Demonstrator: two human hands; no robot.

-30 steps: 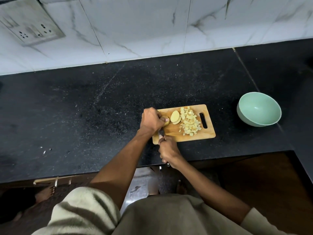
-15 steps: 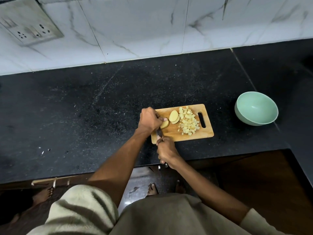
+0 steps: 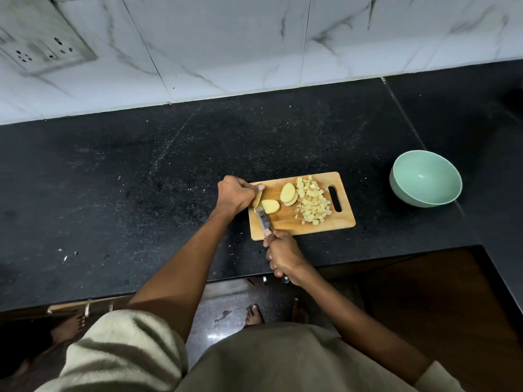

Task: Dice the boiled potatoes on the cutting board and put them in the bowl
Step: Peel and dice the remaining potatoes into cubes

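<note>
Two hands at work on our board (image 3: 308, 222), which sits near the front edge of the dark worktop (image 3: 141, 179). Our left hand (image 3: 236, 195) is curled over a potato piece (image 3: 257, 199) at the board's left end, fingers pinching it in place. Our right hand (image 3: 284, 256) is wrapped tight round the knife (image 3: 263, 220) handle just off the board's near edge, and the blade runs up to the potato right beside the left fingers. A cut slice (image 3: 270, 206) lies flat against the blade's right side. Further right we have two more slices (image 3: 288, 193) stacked, then a heap of dice (image 3: 312, 203) beside the board's handle slot. The green bowl (image 3: 426, 179) stands well apart to the right on the worktop, with nothing visible inside it.
</note>
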